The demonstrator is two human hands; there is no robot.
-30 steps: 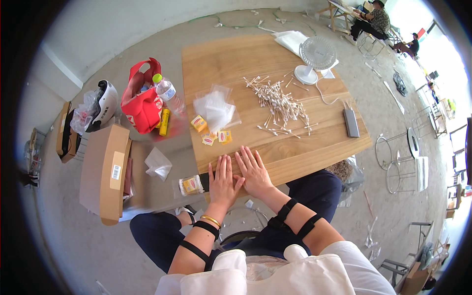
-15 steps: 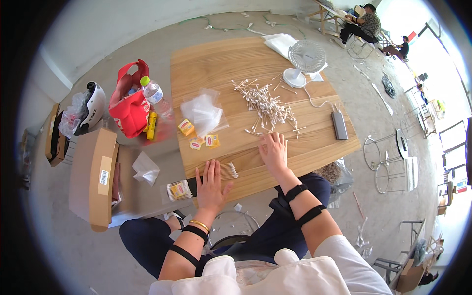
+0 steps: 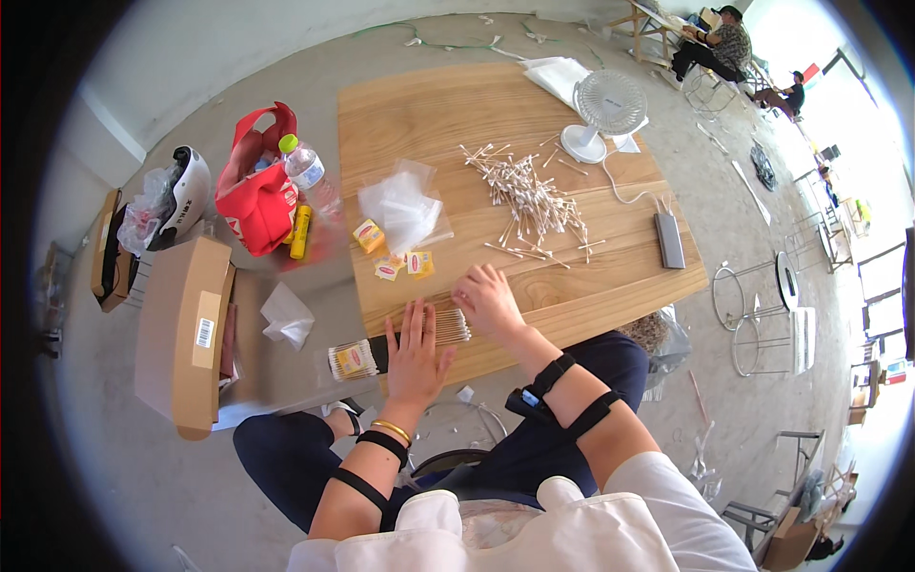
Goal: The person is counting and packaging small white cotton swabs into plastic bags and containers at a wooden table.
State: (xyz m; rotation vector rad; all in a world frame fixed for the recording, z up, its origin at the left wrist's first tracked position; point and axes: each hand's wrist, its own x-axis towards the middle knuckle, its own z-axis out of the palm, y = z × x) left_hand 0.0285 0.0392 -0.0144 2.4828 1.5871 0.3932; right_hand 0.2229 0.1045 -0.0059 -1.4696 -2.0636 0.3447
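My left hand [image 3: 416, 355] lies flat with fingers stretched over a row of cotton swabs [image 3: 452, 325] at the near left edge of the wooden table. Left of that hand, a clear bag of cotton swabs with a yellow label [image 3: 353, 360] sits by a black strip [image 3: 379, 353]. At the far end of the row is my right hand [image 3: 490, 301], its fingers curled together; whatever is between the fingertips is too small to make out. Beyond it spreads a loose pile of cotton swabs [image 3: 534, 202], with a few strays on its near side.
Clear plastic bags [image 3: 405, 205] and small yellow label cards [image 3: 417, 263] lie on the table's left. A white fan [image 3: 610, 103] and a grey power bank [image 3: 669, 240] stand right. Left are a red bag [image 3: 255, 205], bottle [image 3: 303, 170] and cardboard box [image 3: 186, 338]. Others sit far off.
My right hand has moved left and nearer, from the swab pile's near edge to the row by my left hand, and its fingers have closed. My left hand stays on the row.
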